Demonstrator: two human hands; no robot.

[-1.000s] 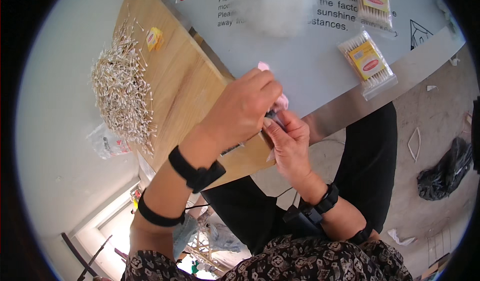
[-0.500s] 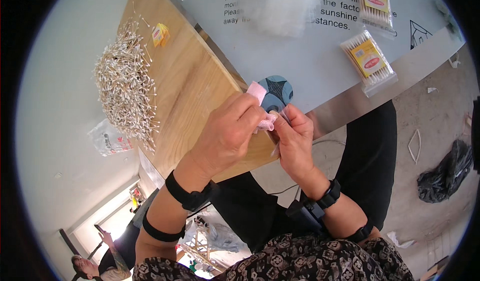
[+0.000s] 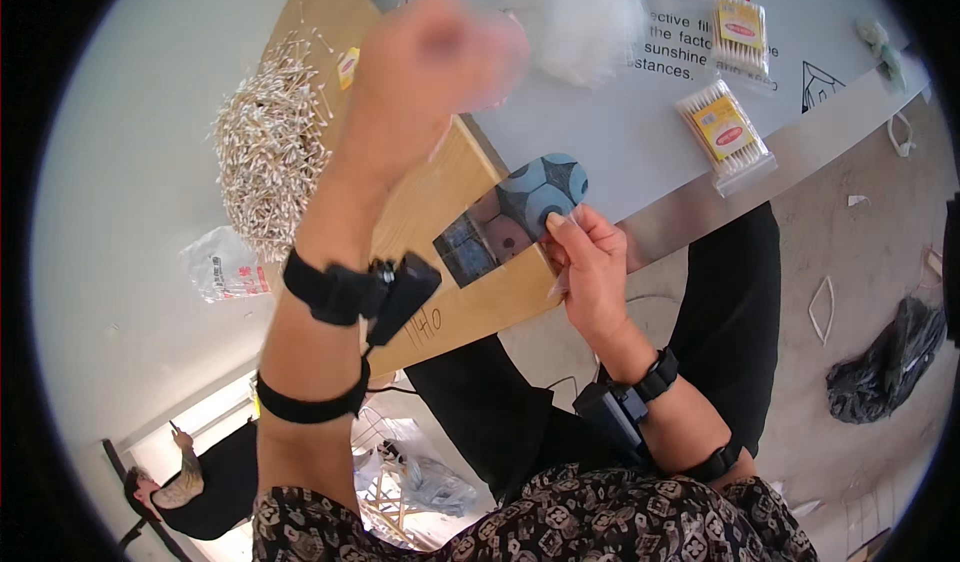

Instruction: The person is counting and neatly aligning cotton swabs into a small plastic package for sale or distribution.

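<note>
My left hand (image 3: pixel 440 72) is raised over the far part of the wooden board and smeared by motion. Its fingers cannot be made out, nor whether anything is in them. At the table's near edge my right hand (image 3: pixel 597 262) pinches what looks like a small clear plastic bag (image 3: pixel 562 280) between thumb and fingers. Just beyond it lies a flat piece with a blue, grey and pinkish ball pattern (image 3: pixel 545 190), partly on the wood. A big heap of loose cotton swabs (image 3: pixel 268 147) lies to the left.
Two packs of cotton swabs with yellow labels, a nearer one (image 3: pixel 722 132) and a farther one (image 3: pixel 740 34), lie right. A stack of clear bags (image 3: pixel 585 22) sits at the back. A yellow card (image 3: pixel 348 68) lies by the heap. A black bag (image 3: pixel 885 362) is on the floor.
My left hand has left my right hand and swung up and away; the pink cloth-like piece it held no longer shows clearly. My right hand keeps its pinch, and more of the ball-patterned piece shows.
</note>
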